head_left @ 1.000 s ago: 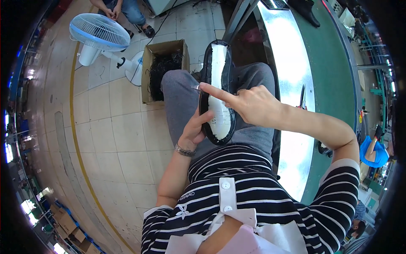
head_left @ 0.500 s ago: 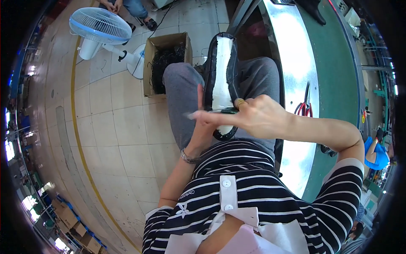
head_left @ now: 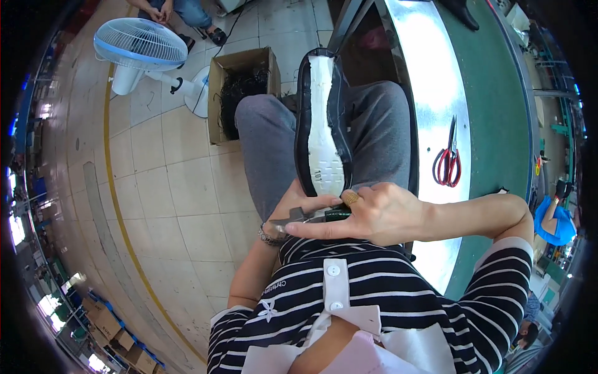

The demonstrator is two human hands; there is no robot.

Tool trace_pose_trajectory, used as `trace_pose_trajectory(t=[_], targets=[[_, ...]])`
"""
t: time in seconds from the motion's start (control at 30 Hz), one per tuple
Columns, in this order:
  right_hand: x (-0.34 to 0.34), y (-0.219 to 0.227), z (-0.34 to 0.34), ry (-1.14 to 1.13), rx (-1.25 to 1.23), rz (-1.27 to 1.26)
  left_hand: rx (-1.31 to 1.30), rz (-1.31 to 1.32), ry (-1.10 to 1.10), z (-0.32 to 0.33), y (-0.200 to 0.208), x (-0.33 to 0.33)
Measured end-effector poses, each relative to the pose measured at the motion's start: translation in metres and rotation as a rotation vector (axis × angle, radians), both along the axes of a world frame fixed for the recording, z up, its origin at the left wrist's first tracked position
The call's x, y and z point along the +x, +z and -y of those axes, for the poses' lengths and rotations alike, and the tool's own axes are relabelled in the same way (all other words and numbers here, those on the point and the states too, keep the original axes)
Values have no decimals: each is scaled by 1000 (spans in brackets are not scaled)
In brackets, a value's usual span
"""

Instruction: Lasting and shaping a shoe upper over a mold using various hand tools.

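Observation:
A black shoe upper (head_left: pixel 303 124) with a long white insole (head_left: pixel 322 124) facing up lies lengthwise between my knees. Its black edge is folded over around the white part. My left hand (head_left: pixel 300 198) grips the near end of it, thumb across that end and the other fingers hidden beneath. My right hand (head_left: pixel 380 218) is closed round a hand tool with a grey metal head (head_left: pixel 293 217) and a dark green handle (head_left: pixel 337 215). The tool lies crosswise just nearer to me than the shoe, its head over my left hand. A gold-coloured band circles one right finger.
Red-handled scissors (head_left: pixel 447 163) lie on the shiny metal bench edge (head_left: pixel 436 87) at my right, beside a green surface (head_left: pixel 495 106). Past my left knee stand a cardboard box (head_left: pixel 215 118) of black scraps and a fan (head_left: pixel 140 47). Another person's hands (head_left: pixel 163 14) show far left.
My right hand and the tool have moved toward my body, off the white insole, uncovering its near part. The shoe has tilted slightly, and my left thumb now lies across its end.

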State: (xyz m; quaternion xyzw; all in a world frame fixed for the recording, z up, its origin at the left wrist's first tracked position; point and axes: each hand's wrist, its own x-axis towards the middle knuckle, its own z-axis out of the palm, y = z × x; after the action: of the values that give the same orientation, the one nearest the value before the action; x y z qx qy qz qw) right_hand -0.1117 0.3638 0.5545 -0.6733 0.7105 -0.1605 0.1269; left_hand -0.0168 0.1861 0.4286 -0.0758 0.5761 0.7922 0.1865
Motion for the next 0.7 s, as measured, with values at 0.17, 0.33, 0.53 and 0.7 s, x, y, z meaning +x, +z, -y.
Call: trace_pose_trajectory(t=[0.17,0.33,0.53,0.7], targets=[[-55,9,14,-104,406,14,270,156,24,12,-8,-11],[-115,6,40,-328,-188,-79,538,263,286,28,19,-76],[-134,7,25,-343,322,-273,344,369,66,17,19,-112],[-84,-22,-34,-778,-237,280,317,259,35,7,38,-105]])
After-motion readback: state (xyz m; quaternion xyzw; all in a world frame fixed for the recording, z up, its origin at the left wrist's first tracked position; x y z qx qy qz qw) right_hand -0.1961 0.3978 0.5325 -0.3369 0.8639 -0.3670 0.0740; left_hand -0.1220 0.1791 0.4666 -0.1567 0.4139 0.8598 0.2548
